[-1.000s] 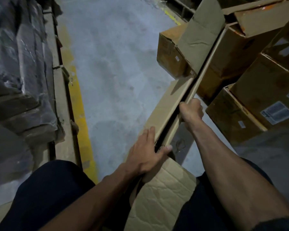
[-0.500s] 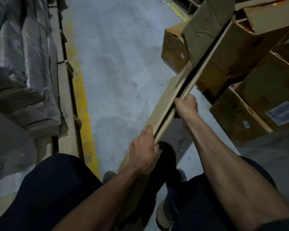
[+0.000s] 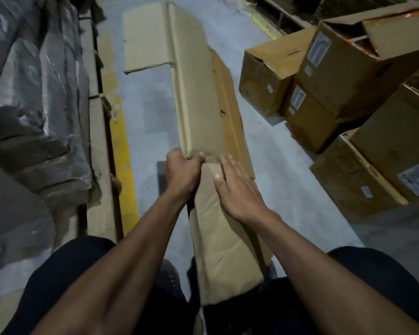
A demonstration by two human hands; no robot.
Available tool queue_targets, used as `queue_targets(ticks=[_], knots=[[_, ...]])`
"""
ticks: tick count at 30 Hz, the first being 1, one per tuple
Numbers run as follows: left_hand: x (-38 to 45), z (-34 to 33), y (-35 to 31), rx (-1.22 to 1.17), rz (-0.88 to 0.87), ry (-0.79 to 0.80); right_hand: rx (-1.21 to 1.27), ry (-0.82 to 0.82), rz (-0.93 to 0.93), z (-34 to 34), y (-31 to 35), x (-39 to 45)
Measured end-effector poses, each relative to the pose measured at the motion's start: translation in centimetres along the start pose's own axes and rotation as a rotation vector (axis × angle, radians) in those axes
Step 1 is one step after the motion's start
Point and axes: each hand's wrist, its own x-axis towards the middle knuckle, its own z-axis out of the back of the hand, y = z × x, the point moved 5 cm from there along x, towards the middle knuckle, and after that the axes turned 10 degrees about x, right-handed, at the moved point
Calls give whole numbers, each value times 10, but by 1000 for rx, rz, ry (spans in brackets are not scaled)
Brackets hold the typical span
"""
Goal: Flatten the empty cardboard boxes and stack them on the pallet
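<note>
A long flattened cardboard box (image 3: 198,93) stretches away from me over the concrete floor, its near flap (image 3: 223,250) reaching down to my legs. My left hand (image 3: 183,171) grips the box's left edge at the fold, fingers curled round it. Just to the right, my right hand (image 3: 237,189) lies flat on the cardboard with straight, spread fingers. Several unflattened brown boxes (image 3: 344,76) with white labels are piled on the right.
Wrapped grey bundles (image 3: 34,105) lie on a low wooden platform (image 3: 99,146) along the left. A yellow floor line (image 3: 121,153) runs beside it. Bare grey floor (image 3: 153,122) lies between the platform and the held box.
The box swung from pointing up-right, edge on, to lying flat ahead of me. My right hand let go of its edge and now lies open on the face. The view turned left.
</note>
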Motion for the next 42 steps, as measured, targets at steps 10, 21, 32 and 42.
queue_targets(ticks=[10,21,32,42], knots=[[72,5,-25,-393,176,-117,379,-374,-722,38,-73,-7],[102,-2,-37,-606,144,-103,1489,-921,-804,43,-81,-7],[108,-4,-40,-529,239,151,1983,-640,-637,38,-59,23],[-20,-16,75,-492,809,685,1691,-558,-889,-12,-80,23]])
